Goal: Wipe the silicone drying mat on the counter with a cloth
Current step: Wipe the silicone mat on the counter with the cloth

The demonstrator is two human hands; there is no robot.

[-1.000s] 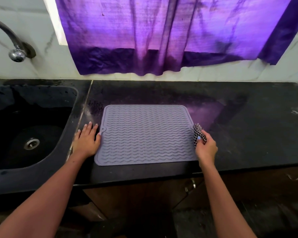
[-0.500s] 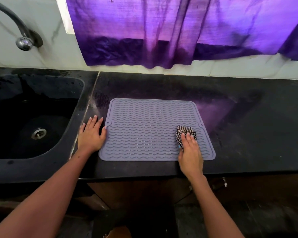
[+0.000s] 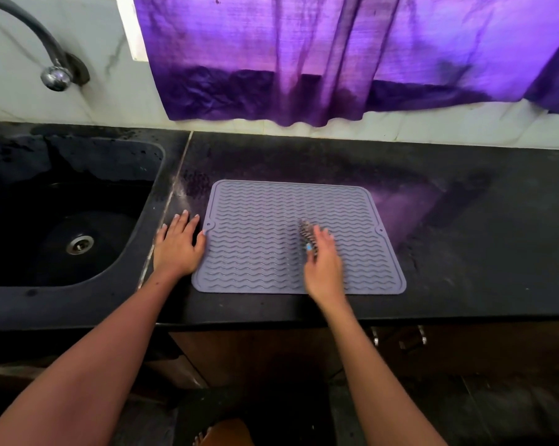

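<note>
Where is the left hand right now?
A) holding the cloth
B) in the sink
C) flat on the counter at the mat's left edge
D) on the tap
C: the left hand lies flat on the counter, fingers straight, beside the mat; the right hand has the cloth.

Grey rectangular wavy-ribbed silicone drying mat (image 3: 271,239) flat on black counter, near edge. Small checked cloth (image 3: 304,232) bunched on mat, right of centre, blurred.

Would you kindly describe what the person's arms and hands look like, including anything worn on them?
Both forearms are bare up to the frame edge, with no sleeves, watch or bracelets visible. The left hand shows pale, light-coloured nails. The right hand is motion-blurred; one nail looks light blue. No rings can be made out.
</note>
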